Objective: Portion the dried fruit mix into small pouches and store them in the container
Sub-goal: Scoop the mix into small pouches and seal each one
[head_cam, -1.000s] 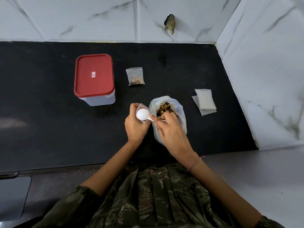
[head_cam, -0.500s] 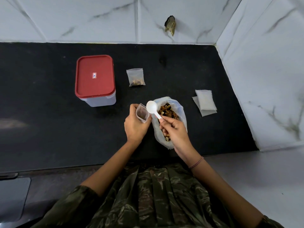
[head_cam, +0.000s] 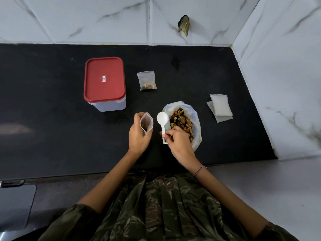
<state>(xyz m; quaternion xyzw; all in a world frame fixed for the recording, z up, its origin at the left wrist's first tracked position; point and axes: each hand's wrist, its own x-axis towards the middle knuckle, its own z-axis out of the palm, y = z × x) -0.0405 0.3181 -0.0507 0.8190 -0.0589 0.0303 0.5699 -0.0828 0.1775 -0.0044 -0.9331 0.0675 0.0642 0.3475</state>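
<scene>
1. Black stone bench [head_cam: 52, 101]: carries every item listed below and meets a white marble-patterned tiled wall [head_cam: 86, 18] at the rear and on the right
2. Clear rectangular plastic container with a red lid [head_cam: 104, 79]: stands on the bench, rear left of both hands, lid seated
3. Clear plastic bag of dried fruit mix [head_cam: 196, 122]: stands on the bench, mouth open, mix exposed
4. Right hand [head_cam: 180, 145]: overlaps the near edge of the bag; grip closed, thumb and fingers pinching a spoon handle
5. Left hand [head_cam: 139, 136]: grip curled round a small clear open pouch [head_cam: 146, 121], held upright, mouth open, a few pieces of mix inside
6. Stack of empty translucent pouches [head_cam: 219, 106]: lies flat, right of the bag, apart from it
7. Small filled pouch [head_cam: 147, 80]: lies flat beside the container, on its right, mix gathered at its near end
8. White plastic spoon [head_cam: 162, 117]: sits between the open pouch and the bag, bowl pointing away from the person, just beside the bag rim
</scene>
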